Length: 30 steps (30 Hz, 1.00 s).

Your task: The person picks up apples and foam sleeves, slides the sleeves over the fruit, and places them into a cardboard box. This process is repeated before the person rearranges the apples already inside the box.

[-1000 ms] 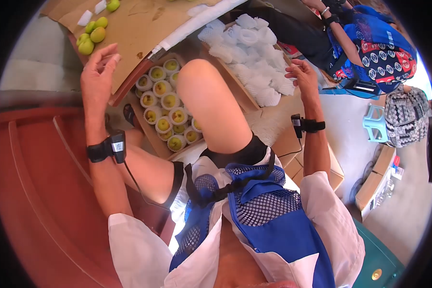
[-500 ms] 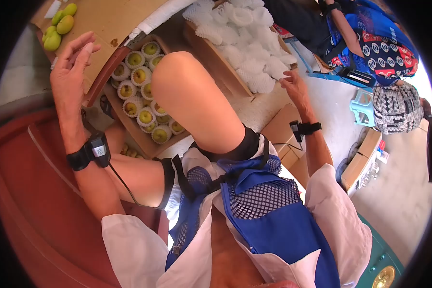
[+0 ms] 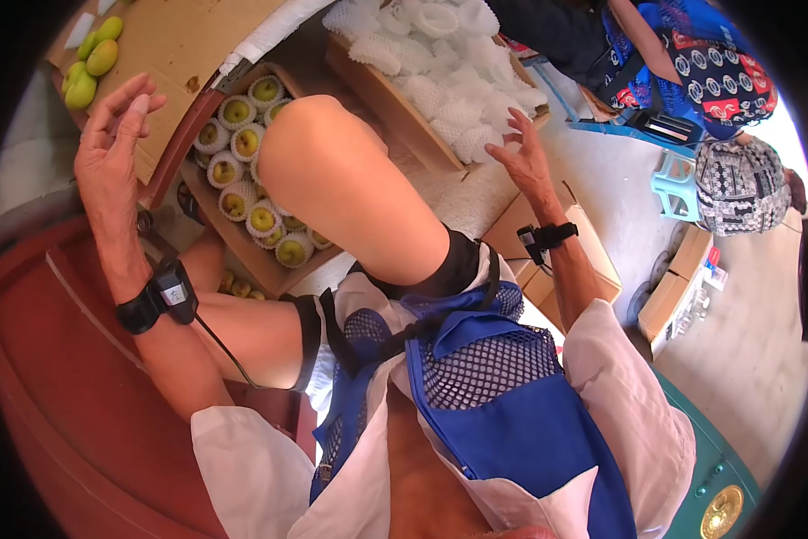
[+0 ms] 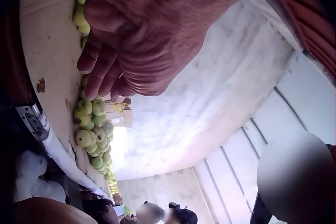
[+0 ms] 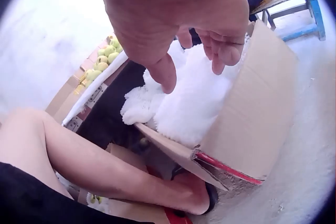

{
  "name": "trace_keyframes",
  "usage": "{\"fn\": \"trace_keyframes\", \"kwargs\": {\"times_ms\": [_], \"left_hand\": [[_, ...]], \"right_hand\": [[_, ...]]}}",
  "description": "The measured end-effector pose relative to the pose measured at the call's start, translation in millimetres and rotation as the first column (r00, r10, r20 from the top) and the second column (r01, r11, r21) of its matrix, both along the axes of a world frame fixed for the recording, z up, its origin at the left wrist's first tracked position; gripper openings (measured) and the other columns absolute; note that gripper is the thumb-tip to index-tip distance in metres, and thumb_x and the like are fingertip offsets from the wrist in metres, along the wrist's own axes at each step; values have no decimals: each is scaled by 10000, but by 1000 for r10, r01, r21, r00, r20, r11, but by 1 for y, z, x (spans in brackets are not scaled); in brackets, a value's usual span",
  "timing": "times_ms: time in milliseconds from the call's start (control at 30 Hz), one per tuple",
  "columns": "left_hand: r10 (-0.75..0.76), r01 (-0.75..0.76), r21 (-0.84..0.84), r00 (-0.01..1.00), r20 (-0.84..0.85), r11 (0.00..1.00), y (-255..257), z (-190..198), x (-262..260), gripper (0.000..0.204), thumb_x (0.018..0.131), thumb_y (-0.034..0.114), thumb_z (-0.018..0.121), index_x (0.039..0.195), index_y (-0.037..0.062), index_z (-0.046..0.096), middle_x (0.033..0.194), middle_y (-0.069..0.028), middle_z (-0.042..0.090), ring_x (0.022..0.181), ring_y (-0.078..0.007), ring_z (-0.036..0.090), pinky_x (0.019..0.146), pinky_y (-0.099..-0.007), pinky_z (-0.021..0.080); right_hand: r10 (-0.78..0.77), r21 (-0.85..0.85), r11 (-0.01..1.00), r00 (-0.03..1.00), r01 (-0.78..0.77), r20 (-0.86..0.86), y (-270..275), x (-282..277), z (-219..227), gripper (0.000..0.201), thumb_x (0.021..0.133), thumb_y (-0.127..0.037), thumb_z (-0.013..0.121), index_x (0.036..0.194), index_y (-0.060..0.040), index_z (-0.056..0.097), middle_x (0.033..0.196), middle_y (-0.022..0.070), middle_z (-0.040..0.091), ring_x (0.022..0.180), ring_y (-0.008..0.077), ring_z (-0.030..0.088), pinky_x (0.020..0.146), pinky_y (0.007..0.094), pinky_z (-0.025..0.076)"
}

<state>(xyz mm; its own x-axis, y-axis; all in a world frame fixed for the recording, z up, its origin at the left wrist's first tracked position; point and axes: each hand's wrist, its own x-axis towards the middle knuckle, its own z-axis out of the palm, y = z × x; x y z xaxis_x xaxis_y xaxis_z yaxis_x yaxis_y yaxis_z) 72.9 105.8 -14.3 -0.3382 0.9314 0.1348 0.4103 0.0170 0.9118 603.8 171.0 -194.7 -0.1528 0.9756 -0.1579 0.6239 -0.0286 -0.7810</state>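
Note:
The left hand (image 3: 107, 162) is raised beside the cardboard-covered tabletop (image 3: 166, 54), fingers loosely bent and holding nothing. Near its fingertips lie several green-yellow fruits (image 3: 102, 57); the left wrist view shows a longer pile of fruits (image 4: 97, 134) beyond the hand (image 4: 152, 29). At the box of white foam nets (image 3: 440, 81), the right hand (image 3: 525, 162) hovers by the near corner with spread fingers, empty. In the right wrist view the hand (image 5: 184, 24) is above the foam nets (image 5: 194, 98). Fruits in foam nets (image 3: 242, 144) fill a carton partly hidden by the knee.
A closed brown carton (image 3: 588, 247) stands right of the lap. Another person in a patterned blue and red top (image 3: 714, 81) is at the upper right, near a light blue stool (image 3: 676, 186) and a patterned bag (image 3: 741, 184). A red surface (image 3: 62, 359) lies at left.
The head view has shifted, with table, boxes and fruits sliding left. The left hand remains raised and empty; the right hand's fingers have spread and it has moved to the foam box's near corner.

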Motion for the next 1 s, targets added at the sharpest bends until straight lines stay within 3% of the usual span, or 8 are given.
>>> {"fn": "trace_keyframes", "kwargs": {"times_ms": [67,167,367,467,567,667,867,1000], "left_hand": [[4,-4,-7,1000,-5,1000,-1,-1,0,289,993,149,634,1247,17,678,1144,-55,706,1041,-109,661,821,-229,447],[17,-17,-10,1000,-10,1000,-2,1,2,290,993,151,635,1244,14,679,1138,-55,706,1036,-108,660,817,-230,449],[21,-21,-9,1000,11,1000,-2,0,2,290,993,157,634,1238,11,683,1122,-56,709,1030,-103,658,817,-232,452],[34,-34,2,999,4,999,-4,0,1,287,993,159,636,1237,17,686,1100,-57,716,1021,-99,656,815,-230,451],[40,-40,-4,999,-10,999,-4,1,0,285,993,164,638,1236,23,689,1078,-56,721,1009,-94,654,812,-227,450],[40,-40,-6,999,-6,999,-4,0,-2,287,993,170,640,1238,29,690,1064,-54,725,1003,-89,649,811,-225,449],[41,-41,-15,999,-8,999,-4,0,-3,292,993,177,641,1243,35,691,1052,-52,728,989,-80,641,811,-225,447],[41,-41,-33,999,-6,999,-3,-1,-2,289,993,177,641,1241,36,692,1055,-51,727,988,-79,644,810,-224,445]], "right_hand": [[45,53,997,994,-50,102,1,-3,-3,896,752,-284,821,1504,-57,391,1386,212,498,1008,284,613,906,400,514],[54,-31,998,962,-47,269,-2,-5,3,882,751,-288,826,1490,-56,405,1359,217,507,983,300,622,905,398,514],[-164,160,979,950,124,265,-8,-19,22,711,849,-306,762,1440,-53,458,1337,237,517,996,342,628,899,407,514],[-289,287,936,912,205,291,7,12,-11,644,905,-315,708,1417,-7,468,1286,236,563,1036,327,631,896,404,512],[-367,196,920,920,338,135,27,41,-41,634,922,-320,683,1381,63,471,1222,239,608,996,291,661,862,380,526],[-563,-126,822,826,555,-38,36,35,-27,683,898,-380,716,1370,58,488,1216,181,615,899,200,674,587,296,464],[-505,-259,831,863,493,21,47,31,-15,722,828,-378,787,1349,38,509,1081,111,643,818,167,651,558,260,407],[-486,-373,827,868,420,-102,45,29,-7,690,805,-372,811,1307,19,542,1046,71,645,807,142,623,558,243,369]]}}
